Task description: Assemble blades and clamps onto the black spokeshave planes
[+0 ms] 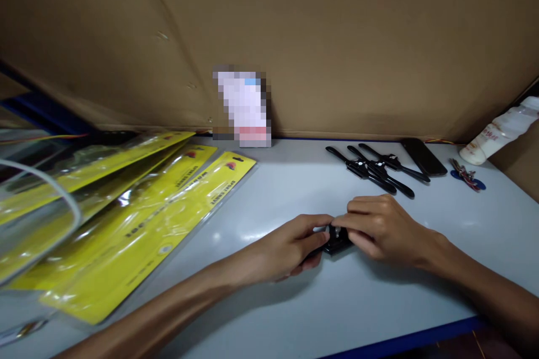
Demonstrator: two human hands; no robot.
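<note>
A pale grey table with a blue front edge fills the lower view, and a wall of brown cardboard rises along its far side, closing the space in. A blurred white and pink card leans against that cardboard.

On the left lie overlapping yellow packages in clear glossy sleeves, fanned toward the middle of the table. At the far right, three black long-handled tools lie side by side, a dark phone just beyond them, a bunch of keys nearby, and a white bottle tipped against the cardboard in the corner.

Both hands meet near the middle of the table. The left hand and the right hand each close their grip on a small black part resting on the table, fingertips pinching it from either side. Most of the part is hidden by the fingers. Nothing lies between the hands and the tools behind them.
</note>
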